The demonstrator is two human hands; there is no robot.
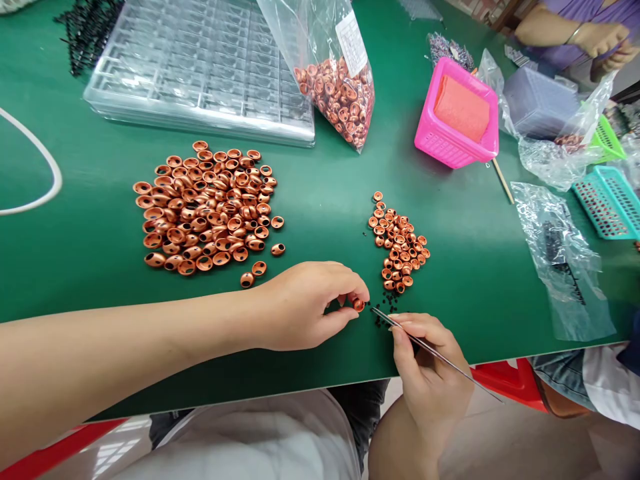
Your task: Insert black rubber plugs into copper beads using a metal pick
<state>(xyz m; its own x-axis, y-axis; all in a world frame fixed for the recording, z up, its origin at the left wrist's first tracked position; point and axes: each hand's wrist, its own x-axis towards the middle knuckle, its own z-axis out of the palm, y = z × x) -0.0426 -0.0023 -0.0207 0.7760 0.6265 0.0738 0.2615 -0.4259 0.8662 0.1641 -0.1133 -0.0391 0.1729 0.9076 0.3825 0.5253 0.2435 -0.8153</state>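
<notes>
Between thumb and fingertips, my left hand [320, 303] pinches a small copper-coloured cup-shaped piece [359, 305], its hollow side showing. My right hand [433, 363] is closed around thin metal tweezers [425, 347], whose tips point left, just short of that piece. Whether the tips hold anything is too small to tell. Tiny black bits [391, 300] lie scattered on the green table by the tweezers. Beyond them is a small pile of copper pieces [400, 247]. A larger pile of similar copper pieces [205, 207] spreads out above my left forearm.
Stacked clear plastic trays [200, 73] lie at the back, a bag of copper pieces [345, 100] against their corner. A pink basket [450, 143] holds an orange-red block. Rightward are a clear plastic bag [565, 267], a teal basket [610, 207] and another person's hands [603, 43]. A white cable [50, 180] curves at left.
</notes>
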